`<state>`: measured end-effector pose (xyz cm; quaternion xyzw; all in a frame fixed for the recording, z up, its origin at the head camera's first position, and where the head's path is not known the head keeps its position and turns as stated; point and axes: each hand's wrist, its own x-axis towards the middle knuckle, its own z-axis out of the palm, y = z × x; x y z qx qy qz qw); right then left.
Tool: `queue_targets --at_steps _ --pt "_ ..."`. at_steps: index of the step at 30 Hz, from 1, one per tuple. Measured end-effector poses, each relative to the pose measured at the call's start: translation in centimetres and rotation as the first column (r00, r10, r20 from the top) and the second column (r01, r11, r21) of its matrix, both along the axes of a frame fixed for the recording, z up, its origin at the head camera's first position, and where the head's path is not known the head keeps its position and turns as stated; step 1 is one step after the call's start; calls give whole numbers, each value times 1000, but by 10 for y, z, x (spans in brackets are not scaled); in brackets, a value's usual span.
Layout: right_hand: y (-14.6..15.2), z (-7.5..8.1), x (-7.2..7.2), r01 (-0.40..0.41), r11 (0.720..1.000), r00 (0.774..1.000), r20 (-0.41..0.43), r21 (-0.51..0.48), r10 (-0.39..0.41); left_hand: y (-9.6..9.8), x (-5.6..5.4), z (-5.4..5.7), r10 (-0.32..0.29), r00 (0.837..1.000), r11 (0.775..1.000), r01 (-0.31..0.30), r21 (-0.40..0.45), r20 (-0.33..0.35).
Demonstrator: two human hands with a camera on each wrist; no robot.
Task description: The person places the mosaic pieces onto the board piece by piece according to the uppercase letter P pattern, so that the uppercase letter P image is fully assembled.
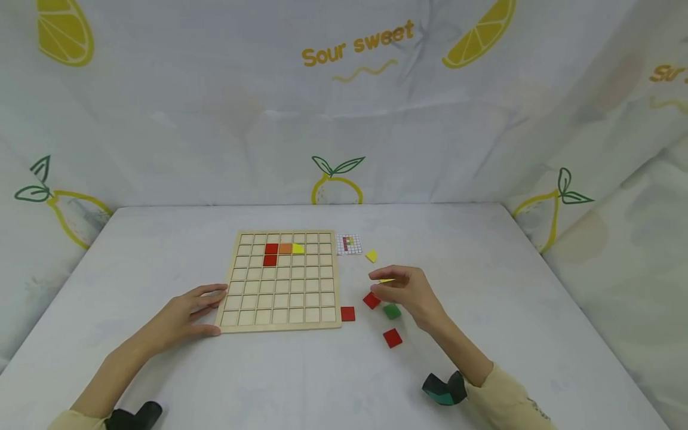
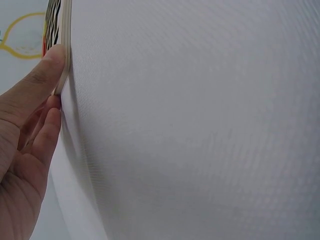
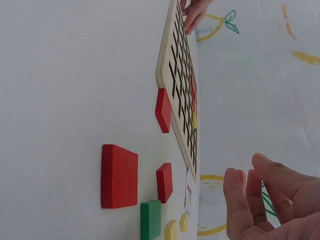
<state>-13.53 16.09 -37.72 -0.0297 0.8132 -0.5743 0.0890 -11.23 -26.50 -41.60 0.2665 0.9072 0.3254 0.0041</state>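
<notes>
A wooden grid board [image 1: 282,327] lies flat on the table, holding two red tiles [image 1: 270,260], an orange tile [image 1: 285,248] and a yellow tile [image 1: 298,249] near its top. My left hand [image 1: 185,316] touches the board's left edge, thumb by the near corner, fingers fairly straight. To the right of the board, my right hand [image 1: 404,292] hovers above loose tiles with thumb and fingers apart; nothing shows between them. Under its fingers a yellow tile [image 1: 386,280] is partly hidden. Around it lie red tiles [image 3: 119,176], a green tile [image 1: 392,311] and another yellow tile [image 1: 371,255].
A small printed pattern card [image 1: 349,244] lies against the board's upper right edge. One red tile [image 1: 347,313] sits beside the board's lower right corner. The white table [image 1: 301,382] meets a cloth backdrop [image 1: 215,149] with lemon prints behind it.
</notes>
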Motion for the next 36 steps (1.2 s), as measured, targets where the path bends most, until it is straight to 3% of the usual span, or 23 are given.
queue_targets --at_steps 7,12,15,23,29,32,36 --pt "20 2 16 -35 998 998 41 -43 37 -1 0 -3 -7 998 1000 7 0 -59" --pt "32 -3 24 -87 996 995 47 -26 88 -1 0 -3 -6 999 1000 6 4 -36" --pt "40 -8 26 -161 987 987 19 -8 161 -1 0 -3 1 1000 1000 -1 0 -17" --pt "63 -23 28 -387 922 922 -17 -16 387 -1 1 -2 -10 999 999 9 40 34" --pt "69 -37 28 -469 879 883 -11 -90 470 -1 1 -2 -5 1000 1000 4 20 19" --pt "69 -41 27 -502 859 865 -67 -104 497 -1 1 -3 -9 999 999 7 40 39" --pt "66 -45 26 -517 855 851 -138 -50 506 -1 1 -3 -6 1000 999 5 34 29"
